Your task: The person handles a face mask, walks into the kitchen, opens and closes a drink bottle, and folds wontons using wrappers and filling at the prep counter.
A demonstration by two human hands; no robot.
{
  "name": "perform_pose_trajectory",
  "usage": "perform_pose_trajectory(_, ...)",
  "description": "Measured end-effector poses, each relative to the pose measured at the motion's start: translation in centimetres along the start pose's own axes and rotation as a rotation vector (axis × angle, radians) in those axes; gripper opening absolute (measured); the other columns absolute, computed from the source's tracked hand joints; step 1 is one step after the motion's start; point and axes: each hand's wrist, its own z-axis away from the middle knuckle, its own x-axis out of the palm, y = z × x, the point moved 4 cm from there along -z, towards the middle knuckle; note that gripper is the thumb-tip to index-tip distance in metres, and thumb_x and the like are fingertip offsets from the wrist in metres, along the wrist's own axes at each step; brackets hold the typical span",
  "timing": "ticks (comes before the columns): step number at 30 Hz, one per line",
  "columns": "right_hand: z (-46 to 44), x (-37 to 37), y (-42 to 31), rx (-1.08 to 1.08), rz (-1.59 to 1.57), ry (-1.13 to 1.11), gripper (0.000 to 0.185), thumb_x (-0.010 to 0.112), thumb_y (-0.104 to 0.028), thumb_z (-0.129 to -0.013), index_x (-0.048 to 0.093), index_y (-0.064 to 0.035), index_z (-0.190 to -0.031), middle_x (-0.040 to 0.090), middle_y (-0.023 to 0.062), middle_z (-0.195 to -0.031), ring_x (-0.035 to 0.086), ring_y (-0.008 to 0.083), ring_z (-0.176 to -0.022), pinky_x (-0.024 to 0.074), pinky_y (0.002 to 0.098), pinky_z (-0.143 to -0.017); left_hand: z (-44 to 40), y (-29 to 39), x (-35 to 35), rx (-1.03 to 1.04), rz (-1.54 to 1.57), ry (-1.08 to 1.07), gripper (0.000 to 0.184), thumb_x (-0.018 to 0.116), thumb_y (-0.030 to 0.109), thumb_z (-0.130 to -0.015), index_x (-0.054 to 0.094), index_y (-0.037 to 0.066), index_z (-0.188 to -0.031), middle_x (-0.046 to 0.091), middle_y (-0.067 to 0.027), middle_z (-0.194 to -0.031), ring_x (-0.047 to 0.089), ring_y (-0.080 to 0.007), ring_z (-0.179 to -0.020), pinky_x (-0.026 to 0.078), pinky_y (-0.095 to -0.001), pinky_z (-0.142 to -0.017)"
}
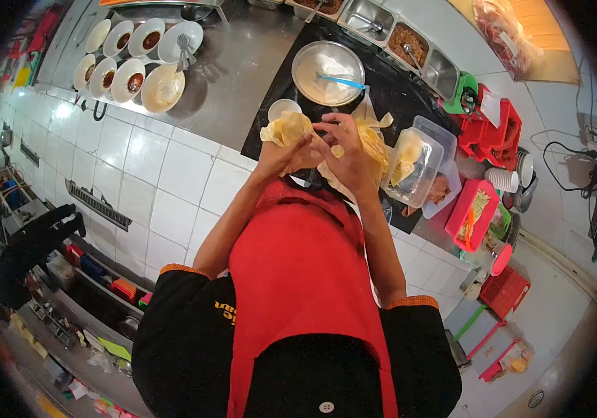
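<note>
My left hand (286,155) is closed around a thin yellow dough wrapper (288,128), held up over the front edge of the black work surface. Close beside it, my right hand (346,148) has its fingers bent and apart, pointing toward the wrapper. I make out nothing held in the right hand. A stack of yellow wrappers (373,150) lies just beyond the right hand and is partly covered by it. A small white bowl (284,108) stands behind the left hand. Farther back is a round metal bowl (305,73) of pale contents, with a blue-handled utensil (342,81) in it.
At right, a clear plastic container (420,182) holds pale yellow pieces. A pink tray (471,216) holds shredded food with orange tongs. Metal food pans (408,43) line the back. Several white bowls (162,89) stand on the steel counter (235,63). Another person (23,251) is at far left.
</note>
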Motion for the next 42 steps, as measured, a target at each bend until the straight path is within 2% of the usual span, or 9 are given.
perform_pose_trajectory(2,-0.1,0.0,-0.8,-0.211,0.218,-0.094,0.042,0.083,-0.016,-0.086,0.069,-0.0099,-0.126,0.052,0.0124,-0.134,0.061,0.0222,-0.092,0.0536,0.0348,-0.083,0.5,0.9,0.0,-0.038,0.061,0.041,0.049,0.083,0.026,-0.091,0.062,0.003,-0.129,0.071,-0.0059,-0.118,0.069,-0.0148,-0.103,0.058,-0.0294,-0.085)
perform_pose_trajectory(8,-0.1,0.1,0.4,-0.213,0.234,-0.1,0.046,0.077,-0.036,-0.092,0.068,-0.0161,-0.133,0.045,0.0147,-0.144,0.06,0.025,-0.096,0.0535,0.0356,-0.085,1.0,2.3,0.3,0.028,0.077,-0.056,0.049,0.083,0.025,-0.09,0.061,0.002,-0.128,0.071,-0.0073,-0.117,0.07,-0.0156,-0.101,0.059,-0.0293,-0.083)
perform_pose_trajectory(12,0.1,0.2,0.3,-0.147,0.109,-0.138,0.046,0.077,-0.031,-0.093,0.067,-0.0123,-0.134,0.055,0.0169,-0.137,0.063,0.0238,-0.099,0.0538,0.0359,-0.087,1.1,1.2,0.1,-0.036,0.078,-0.079,0.051,0.083,0.026,-0.09,0.061,0.002,-0.128,0.071,-0.008,-0.118,0.071,-0.016,-0.099,0.06,-0.03,-0.082)
perform_pose_trajectory(17,1.1,-0.3,1.5,-0.098,-0.043,-0.028,0.045,0.078,-0.007,-0.091,0.065,-0.0021,-0.134,0.074,0.0114,-0.097,0.07,0.0171,-0.091,0.056,0.0319,-0.084,1.3,1.8,0.2,-0.107,0.058,0.015,0.05,0.081,0.031,-0.092,0.061,0.002,-0.128,0.071,-0.0081,-0.118,0.071,-0.0164,-0.1,0.061,-0.0325,-0.083)
perform_pose_trajectory(23,2.5,-0.1,3.8,0.113,-0.435,0.172,0.035,0.072,0.003,-0.093,0.064,0.0026,-0.127,0.076,0.0116,-0.104,0.072,0.0155,-0.096,0.0564,0.0275,-0.088,0.7,0.2,2.0,-0.268,0.509,0.021,0.051,0.081,0.034,-0.092,0.062,0.002,-0.127,0.07,-0.0062,-0.117,0.07,-0.0155,-0.097,0.058,-0.0305,-0.079)
perform_pose_trajectory(30,2.4,-2.7,-0.1,0.057,-0.426,0.18,0.025,0.068,0.006,-0.095,0.066,0.0018,-0.119,0.074,0.0102,-0.106,0.072,0.0165,-0.099,0.057,0.0291,-0.09,0.6,-0.2,4.6,-0.233,0.268,-0.108,0.048,0.079,0.03,-0.094,0.061,0.001,-0.128,0.07,-0.0077,-0.117,0.07,-0.0172,-0.101,0.058,-0.0314,-0.086)
perform_pose_trajectory(34,3.2,-5.2,-0.6,0.167,-0.122,0.253,0.025,0.074,0.0,-0.093,0.068,0.0015,-0.118,0.07,0.0103,-0.117,0.071,0.0143,-0.099,0.0562,0.0281,-0.089,0.8,1.0,6.5,-0.109,0.061,-0.193,0.04,0.076,0.025,-0.097,0.062,0.002,-0.127,0.07,-0.0071,-0.118,0.069,-0.0156,-0.104,0.058,-0.0313,-0.088)
perform_pose_trajectory(38,4.8,-7.0,2.6,0.248,-0.227,0.056,0.031,0.079,-0.007,-0.09,0.07,0.002,-0.118,0.073,0.0058,-0.105,0.069,0.0105,-0.088,0.0554,0.0261,-0.078,1.6,1.5,8.6,-0.182,0.145,-0.31,0.036,0.073,0.026,-0.1,0.061,0.005,-0.127,0.07,-0.006,-0.117,0.068,-0.0148,-0.103,0.058,-0.031,-0.089)
perform_pose_trajectory(42,6.7,-11.5,4.2,0.271,-0.146,0.18,0.022,0.077,-0.009,-0.091,0.071,0.0017,-0.109,0.073,0.0023,-0.088,0.067,0.0069,-0.08,0.053,0.0239,-0.068,0.4,-0.2,9.0,-0.076,-0.032,-0.463,0.045,0.07,0.027,-0.101,0.056,0.004,-0.138,0.07,-0.0072,-0.118,0.067,-0.0121,-0.098,0.058,-0.0289,-0.081)
